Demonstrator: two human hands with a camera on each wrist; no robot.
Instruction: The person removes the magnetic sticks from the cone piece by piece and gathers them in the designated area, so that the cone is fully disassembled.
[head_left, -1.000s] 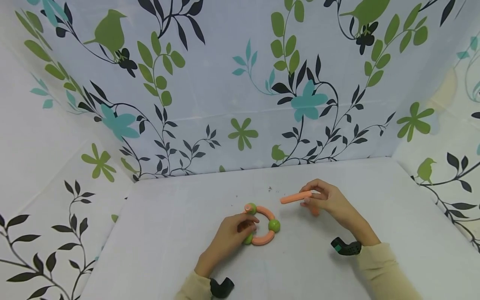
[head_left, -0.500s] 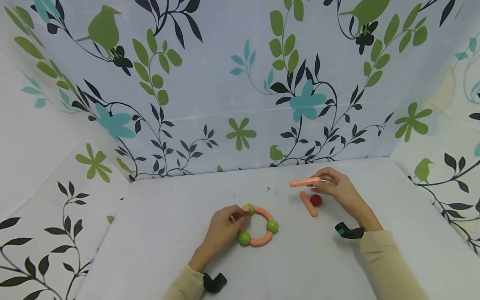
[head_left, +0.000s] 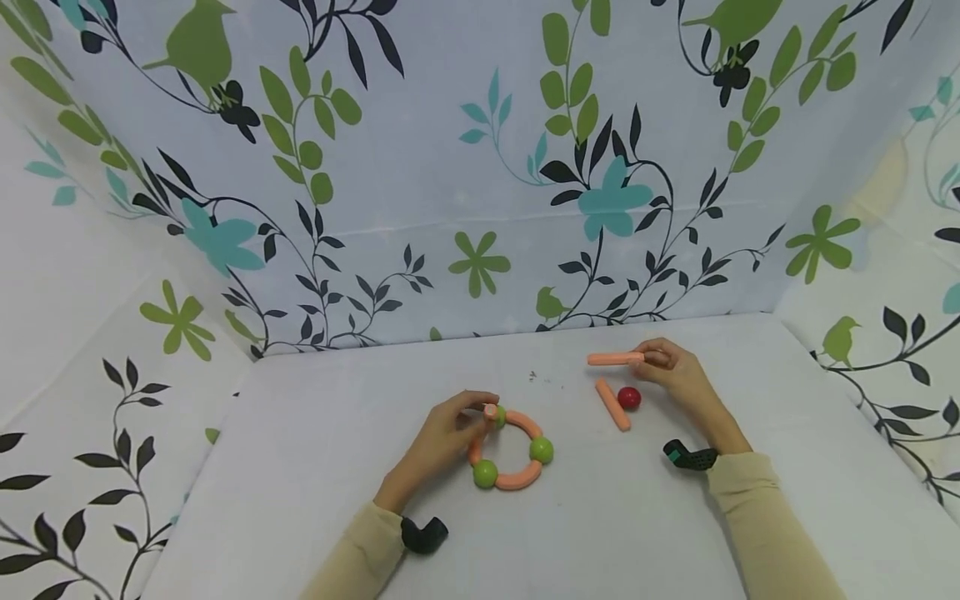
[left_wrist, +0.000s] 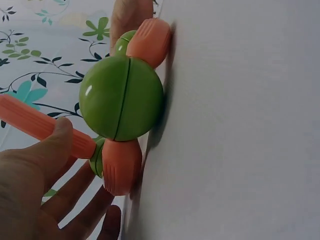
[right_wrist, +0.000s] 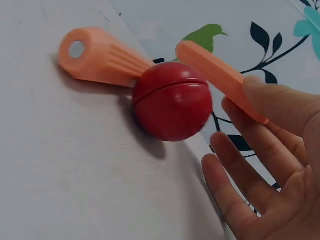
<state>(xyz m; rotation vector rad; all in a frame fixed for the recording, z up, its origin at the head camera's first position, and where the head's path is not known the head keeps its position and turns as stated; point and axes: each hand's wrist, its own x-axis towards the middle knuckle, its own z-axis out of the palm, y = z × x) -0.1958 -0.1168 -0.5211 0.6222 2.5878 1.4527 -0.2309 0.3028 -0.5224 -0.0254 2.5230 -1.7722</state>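
Observation:
On the table lies a ring of curved orange magnetic rods [head_left: 519, 479] joined by green balls [head_left: 541, 450]. A straight orange rod [left_wrist: 30, 119] stands up from the far-left green ball. My left hand [head_left: 444, 435] pinches that rod between thumb and fingers, and its other fingers are spread near the ring. At the right, my right hand [head_left: 672, 372] pinches another straight orange rod [head_left: 613, 359] by one end, raised off the table. Just in front of it, a red ball [right_wrist: 172, 101] lies beside a further straight orange rod [right_wrist: 102, 57] with a silvery end.
The white table [head_left: 360, 400] meets a patterned cloth backdrop [head_left: 405, 192] at its back edge. Black wrist cameras [head_left: 424, 536] sit on both wrists. Small dark marks [head_left: 534, 377] show on the tabletop behind the ring.
My right hand has moved back and right with its rod, uncovering the red ball and the lying rod. My left hand has slid back along the ring, uncovering its near-left green ball.

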